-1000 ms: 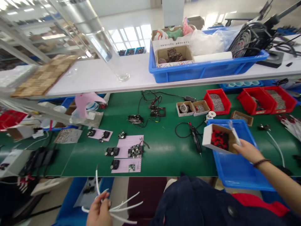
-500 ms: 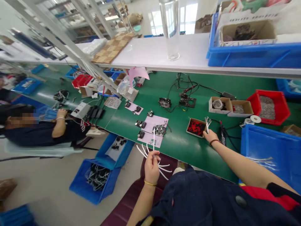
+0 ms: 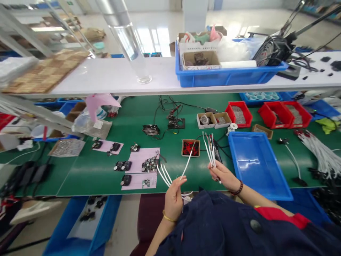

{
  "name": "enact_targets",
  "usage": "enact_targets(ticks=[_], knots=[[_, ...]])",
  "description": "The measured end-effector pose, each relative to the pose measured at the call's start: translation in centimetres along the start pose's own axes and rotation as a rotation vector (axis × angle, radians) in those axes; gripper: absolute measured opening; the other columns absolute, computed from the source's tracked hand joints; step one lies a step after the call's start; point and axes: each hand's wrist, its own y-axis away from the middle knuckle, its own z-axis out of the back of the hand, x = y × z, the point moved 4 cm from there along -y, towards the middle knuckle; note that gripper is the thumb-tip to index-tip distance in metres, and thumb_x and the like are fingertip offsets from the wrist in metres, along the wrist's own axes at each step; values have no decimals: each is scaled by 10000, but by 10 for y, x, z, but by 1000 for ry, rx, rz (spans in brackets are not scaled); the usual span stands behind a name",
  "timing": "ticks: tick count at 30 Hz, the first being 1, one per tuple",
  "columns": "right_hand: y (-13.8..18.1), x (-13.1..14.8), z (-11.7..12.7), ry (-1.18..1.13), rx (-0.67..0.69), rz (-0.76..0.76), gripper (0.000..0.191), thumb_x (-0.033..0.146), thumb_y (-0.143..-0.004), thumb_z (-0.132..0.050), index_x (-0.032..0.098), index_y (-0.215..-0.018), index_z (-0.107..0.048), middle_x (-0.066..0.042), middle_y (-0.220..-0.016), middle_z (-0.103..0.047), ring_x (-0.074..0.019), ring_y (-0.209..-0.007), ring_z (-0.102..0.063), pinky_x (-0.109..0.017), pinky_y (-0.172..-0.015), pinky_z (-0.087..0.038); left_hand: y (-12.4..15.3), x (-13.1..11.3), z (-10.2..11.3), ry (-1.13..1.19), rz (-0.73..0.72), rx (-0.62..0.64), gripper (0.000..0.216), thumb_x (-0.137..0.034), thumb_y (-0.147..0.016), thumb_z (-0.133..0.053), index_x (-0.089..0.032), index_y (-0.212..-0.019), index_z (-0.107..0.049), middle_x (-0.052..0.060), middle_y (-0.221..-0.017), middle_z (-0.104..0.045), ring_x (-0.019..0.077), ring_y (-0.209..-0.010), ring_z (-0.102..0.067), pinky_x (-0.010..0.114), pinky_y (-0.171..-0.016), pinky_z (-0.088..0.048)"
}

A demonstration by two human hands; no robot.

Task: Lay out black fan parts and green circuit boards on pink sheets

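My left hand (image 3: 174, 199) is closed around several white cables (image 3: 165, 175) near the table's front edge. One of them points up toward a small box of red and black parts (image 3: 190, 148). To the right, my right hand (image 3: 223, 174) grips a bunch of white cables (image 3: 209, 149) that stands upright, with bare wire ends at the top. Left of my hands lie pink sheets (image 3: 137, 155) bearing circuit boards (image 3: 150, 164) and small black modules (image 3: 123, 165).
An open blue tray (image 3: 258, 163) sits right of my right hand. Behind are small cartons (image 3: 206, 121), red bins (image 3: 241, 114) and a black stand (image 3: 176, 122). White cables (image 3: 319, 153) lie far right. A white shelf (image 3: 160, 76) spans above, holding a clear glass tube (image 3: 133, 53).
The view has swung to the right. My right hand has drawn the cable bunch nearer to my left hand, away from beside the box of red and black parts.
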Motion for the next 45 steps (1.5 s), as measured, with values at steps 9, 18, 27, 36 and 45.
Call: enact_targets(ticks=[9,18,27,36,45], knots=[[19,5,-21,-192,-104,140,392,577,-856,-678,213,-943,-565,87,-528,-294,-79,-443,-226,-228,-446,-219,-31,-25,-24,30,-165,103,420,-83,-947,-360,-251,-1184,-662,75,-1148,-705,184,-1078,-657,348,-930,-534],[32,87,8,-421,-404,403,285,454,-871,-662,238,-739,-530,67,-496,-169,-117,-449,-151,-256,-456,-197,-39,-1,-42,503,554,-103,205,-150,-735,-528,-184,-866,-681,-5,-719,-552,112,-605,-472,232,-569,-384],[18,100,-38,-591,-68,416,441,425,-848,-655,189,-604,-375,45,-471,-186,-132,-496,-240,-285,-579,-296,-63,-29,-66,1220,842,-84,416,-476,-768,-701,-149,-1022,-657,73,-896,-692,184,-815,-642,257,-657,-440],[33,-32,-21,-744,-135,-290,317,463,-807,-693,204,-781,-513,17,-653,-466,-155,-670,-512,-315,-776,-445,-67,-44,-63,1074,500,-170,520,-385,-870,-678,-246,-1336,-497,-67,-655,-442,62,-497,-333,194,-484,-285],[56,-47,22,213,-53,-305,578,678,-726,-696,204,-1023,-549,-40,-886,-583,-183,-772,-571,-331,-716,-468,-45,-68,-32,-239,-378,25,486,-146,-961,-418,-235,-1438,-391,106,-1115,-679,217,-967,-652,369,-848,-513]])
